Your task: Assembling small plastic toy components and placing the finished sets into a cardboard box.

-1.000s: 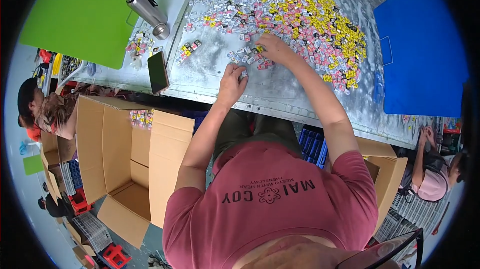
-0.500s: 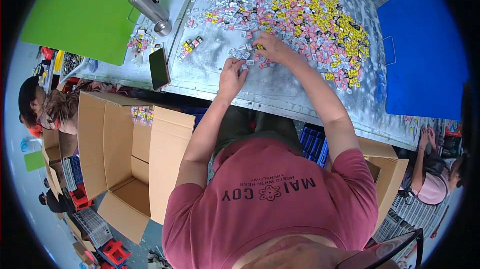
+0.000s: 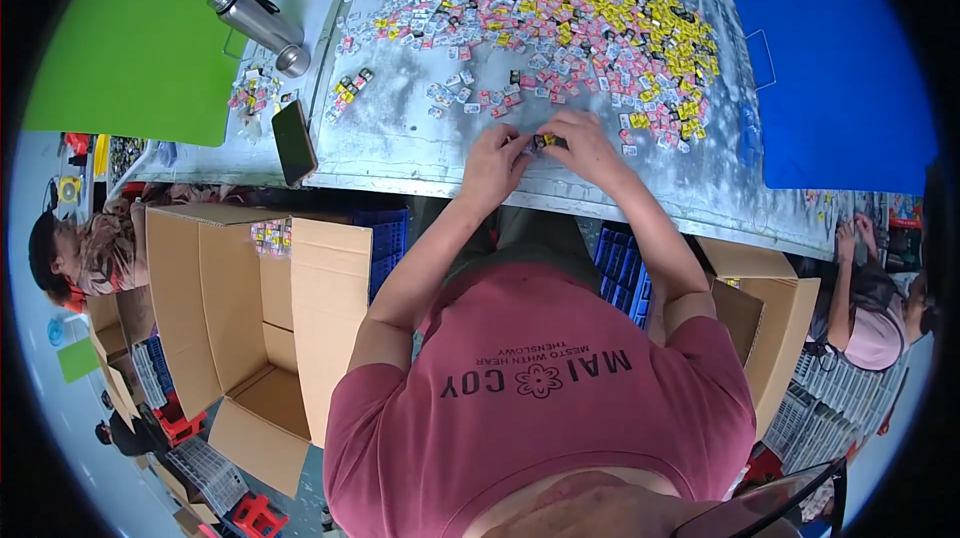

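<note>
Close together above the near part of the table, my left hand and my right hand meet fingertip to fingertip. Between them is a short row of small black and yellow pieces; both hands pinch it, the left at its left end. Just beyond lie loose pink and white pieces, small flat block shapes whose exact kind I cannot make out. A large spread of yellow ones covers the far right. To the left sits a joined row of pieces in yellow, black and pink.
A phone lies at the table's left, with a steel flask and its cup behind. An open cardboard box stands lower left, another box lower right. Blue board and green board flank the table.
Both hands have drawn back toward the table's near edge and come together. My right hand has brought black and yellow pieces from the loose spread. The view has shifted slightly.
</note>
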Demonstrator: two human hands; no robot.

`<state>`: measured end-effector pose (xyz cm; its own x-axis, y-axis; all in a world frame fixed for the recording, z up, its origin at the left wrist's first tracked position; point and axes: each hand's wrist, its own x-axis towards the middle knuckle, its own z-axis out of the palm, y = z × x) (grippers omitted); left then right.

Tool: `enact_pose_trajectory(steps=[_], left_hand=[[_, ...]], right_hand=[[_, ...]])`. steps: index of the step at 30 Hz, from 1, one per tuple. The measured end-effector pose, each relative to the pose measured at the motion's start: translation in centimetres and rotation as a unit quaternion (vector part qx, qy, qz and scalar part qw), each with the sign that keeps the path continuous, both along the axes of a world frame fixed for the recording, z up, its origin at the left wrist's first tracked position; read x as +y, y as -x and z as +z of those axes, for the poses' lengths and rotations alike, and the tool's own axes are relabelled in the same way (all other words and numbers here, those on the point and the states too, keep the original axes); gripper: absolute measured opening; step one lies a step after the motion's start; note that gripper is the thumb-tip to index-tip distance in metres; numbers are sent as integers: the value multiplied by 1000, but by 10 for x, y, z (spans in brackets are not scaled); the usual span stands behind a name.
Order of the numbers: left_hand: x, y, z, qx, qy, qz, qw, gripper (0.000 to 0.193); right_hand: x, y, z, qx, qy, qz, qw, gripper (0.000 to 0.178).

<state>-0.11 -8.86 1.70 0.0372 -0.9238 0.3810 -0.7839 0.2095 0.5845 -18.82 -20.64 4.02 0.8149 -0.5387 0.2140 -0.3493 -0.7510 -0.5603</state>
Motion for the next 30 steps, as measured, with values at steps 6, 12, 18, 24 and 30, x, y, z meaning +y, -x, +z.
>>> enact_pose_trajectory(steps=[6,12,18,24,30], left_hand=[[0,3,-3,-38,14,28,999,38],[4,5,-2,-65,26,30,997,40],[4,4,-2,-79,30,35,996,42],[4,-11,5,-12,38,82,996,40],[-14,-40,-5,15,28,182,983,35]], right_hand=[[15,-6,-14,-41,101,-6,994,32],[19,-4,-20,-66,82,-26,994,32],[19,1,-27,-80,23,-21,996,30],[9,-17,-10,-123,1,-47,991,25],[4,-80,-13,-101,36,-89,990,23]])
